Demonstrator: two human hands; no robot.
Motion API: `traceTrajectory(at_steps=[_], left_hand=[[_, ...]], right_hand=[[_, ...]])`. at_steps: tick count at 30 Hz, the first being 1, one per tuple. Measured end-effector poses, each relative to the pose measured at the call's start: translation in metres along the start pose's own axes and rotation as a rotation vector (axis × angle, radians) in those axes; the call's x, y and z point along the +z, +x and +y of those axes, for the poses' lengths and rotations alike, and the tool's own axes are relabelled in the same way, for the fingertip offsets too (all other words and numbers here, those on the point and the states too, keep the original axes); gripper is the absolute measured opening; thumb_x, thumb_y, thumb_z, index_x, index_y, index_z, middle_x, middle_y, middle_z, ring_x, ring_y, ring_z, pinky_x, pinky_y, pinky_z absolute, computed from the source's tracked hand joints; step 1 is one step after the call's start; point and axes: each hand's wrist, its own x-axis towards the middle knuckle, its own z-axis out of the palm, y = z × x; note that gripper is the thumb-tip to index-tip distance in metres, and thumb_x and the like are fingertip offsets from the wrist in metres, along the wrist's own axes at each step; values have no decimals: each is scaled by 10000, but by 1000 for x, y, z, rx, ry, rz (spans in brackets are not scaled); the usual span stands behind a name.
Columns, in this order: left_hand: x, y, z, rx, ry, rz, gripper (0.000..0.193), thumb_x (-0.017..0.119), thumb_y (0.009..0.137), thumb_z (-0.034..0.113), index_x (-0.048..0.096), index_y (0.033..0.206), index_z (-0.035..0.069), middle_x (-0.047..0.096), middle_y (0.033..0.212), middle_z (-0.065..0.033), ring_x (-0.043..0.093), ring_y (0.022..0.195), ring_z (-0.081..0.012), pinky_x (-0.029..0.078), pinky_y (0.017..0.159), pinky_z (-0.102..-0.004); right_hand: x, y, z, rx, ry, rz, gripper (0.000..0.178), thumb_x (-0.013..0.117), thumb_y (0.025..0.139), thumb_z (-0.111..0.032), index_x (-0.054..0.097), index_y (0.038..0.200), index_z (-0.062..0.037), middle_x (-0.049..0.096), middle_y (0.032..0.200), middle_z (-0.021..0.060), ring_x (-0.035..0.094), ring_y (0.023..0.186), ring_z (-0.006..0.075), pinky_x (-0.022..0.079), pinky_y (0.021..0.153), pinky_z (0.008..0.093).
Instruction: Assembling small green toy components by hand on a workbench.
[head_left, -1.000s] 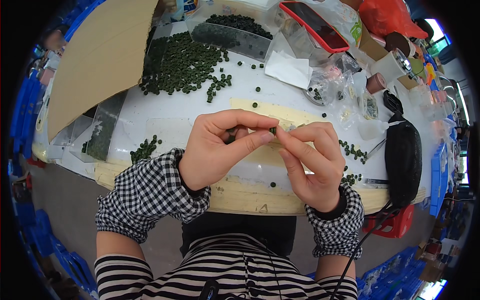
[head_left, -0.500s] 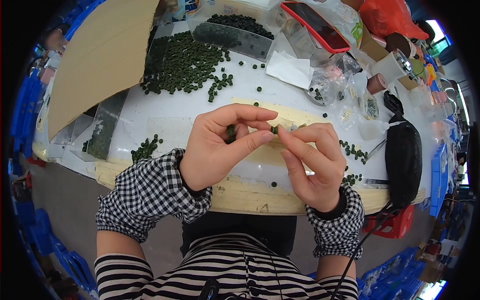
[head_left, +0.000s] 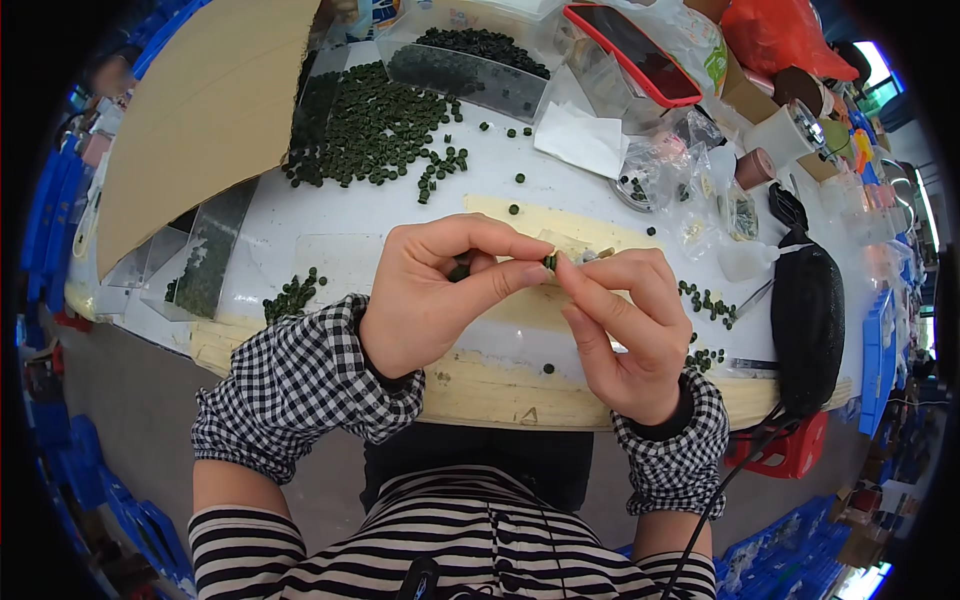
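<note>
Above the near part of the table, my two hands meet at a small dark green grooved round piece [head_left: 550, 262]. My left hand [head_left: 420, 290] pinches it between thumb and index fingertip. From the other side, my right hand [head_left: 637, 325] has its thumb and fingertips pressed together at the same piece. More dark green shows inside the curled fingers of my left hand; how many pieces are there is hidden. Loose green pieces [head_left: 292, 297] lie left of my left wrist, and others [head_left: 708, 304] lie to the right of my right hand.
A large heap of green pieces [head_left: 370, 125] spreads beside a cardboard sheet [head_left: 200, 100]. Behind it stands a clear bin [head_left: 470, 85] of darker pieces. White tissue [head_left: 578, 138], a red-cased phone [head_left: 640, 55], plastic bags [head_left: 665, 165] and a black pouch [head_left: 808, 325] are farther right.
My left index finger has come down onto the small green piece, closing the gap above my thumb. My right hand has hardly moved.
</note>
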Motion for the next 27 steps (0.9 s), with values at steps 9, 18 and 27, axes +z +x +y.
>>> traceTrajectory(at_steps=[9,18,27], left_hand=[[1,-1,-1,-12,-37,-6,162,662,835,-78,695,982,-19,672,963,-100,623,884,-131,498,801,-237],[2,0,-6,3,-93,24,156,699,838,-5,723,993,2,684,880,-26,514,700,-16,426,643,-167],[3,0,-7,-10,-133,15,157,697,839,-9,718,995,-3,682,874,-22,521,706,-13,437,649,-163]], right_hand=[[0,-1,2,-16,4,-39,458,736,690,25,685,1139,-49,617,896,46,559,760,219,462,660,317],[0,-2,3,-10,4,-75,449,733,692,29,685,1131,-48,622,909,41,561,766,217,464,677,316],[0,-3,4,-5,-6,-74,443,733,690,27,690,1122,-59,629,919,33,558,770,215,466,683,313]])
